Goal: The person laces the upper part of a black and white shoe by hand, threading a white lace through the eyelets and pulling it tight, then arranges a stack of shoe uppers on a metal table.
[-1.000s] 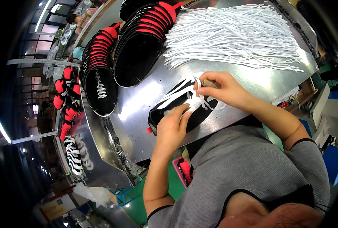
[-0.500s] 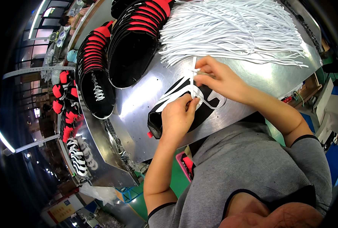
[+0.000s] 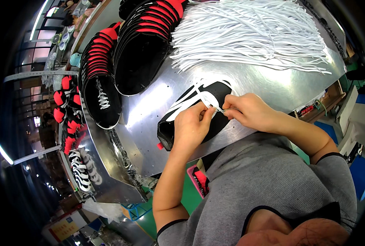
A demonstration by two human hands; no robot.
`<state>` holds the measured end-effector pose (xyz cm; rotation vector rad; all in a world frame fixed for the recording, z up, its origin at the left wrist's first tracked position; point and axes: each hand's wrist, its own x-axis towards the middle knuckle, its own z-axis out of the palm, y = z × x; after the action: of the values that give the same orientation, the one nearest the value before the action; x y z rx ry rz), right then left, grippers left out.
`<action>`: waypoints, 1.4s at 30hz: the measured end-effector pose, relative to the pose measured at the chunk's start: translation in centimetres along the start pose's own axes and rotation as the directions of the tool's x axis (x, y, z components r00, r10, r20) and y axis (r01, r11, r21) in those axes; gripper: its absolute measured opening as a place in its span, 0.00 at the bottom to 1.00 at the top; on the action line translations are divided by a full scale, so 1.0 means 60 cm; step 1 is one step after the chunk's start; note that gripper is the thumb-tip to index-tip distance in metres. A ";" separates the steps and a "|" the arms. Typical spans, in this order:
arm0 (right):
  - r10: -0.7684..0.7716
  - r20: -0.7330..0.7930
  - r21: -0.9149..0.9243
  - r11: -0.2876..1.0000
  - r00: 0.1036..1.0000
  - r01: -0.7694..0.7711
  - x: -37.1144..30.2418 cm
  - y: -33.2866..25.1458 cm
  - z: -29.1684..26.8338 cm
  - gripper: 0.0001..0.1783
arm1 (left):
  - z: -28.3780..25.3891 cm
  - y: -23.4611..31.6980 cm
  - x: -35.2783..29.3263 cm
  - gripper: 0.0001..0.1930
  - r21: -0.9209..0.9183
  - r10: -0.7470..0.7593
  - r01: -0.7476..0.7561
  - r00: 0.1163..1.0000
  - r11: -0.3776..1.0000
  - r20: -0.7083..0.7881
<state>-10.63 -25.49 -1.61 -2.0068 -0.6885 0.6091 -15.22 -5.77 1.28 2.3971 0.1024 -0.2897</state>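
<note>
A black shoe upper [image 3: 221,91] with white stripes lies on the metal table in front of me, a small red tab at its left end. White shoelace [image 3: 207,97] loops over its middle. My left hand [image 3: 193,124] rests on the upper's near side, thumb and forefinger pinched on the lace. Just right of it, my right hand [image 3: 248,111] is also closed in a pinch, on the lace's end by the look of it. The fingertips of both hands nearly meet, and a short stretch of lace shows between them.
A broad pile of white laces [image 3: 248,35] covers the table's far side. Nested black-and-red shoe uppers [image 3: 143,57] stand in two rows at the far left, the nearer one [image 3: 103,98] laced. More red-and-black pieces [image 3: 69,110] lie beyond the metal table's [image 3: 145,119] left edge.
My right hand has come down and toward me from above the upper, drawing the lace with it. The upright strand is gone. My left hand has stayed almost in place.
</note>
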 end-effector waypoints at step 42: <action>0.009 -0.381 0.367 0.920 0.925 0.142 0.025 0.000 0.013 0.20 | -0.001 -0.111 -0.019 0.13 -0.467 0.005 0.166 0.940 0.869 0.342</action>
<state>-10.06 -24.05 -2.20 -1.6518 -0.3645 0.2748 -17.33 -0.79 -2.74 1.8102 0.1065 -0.6283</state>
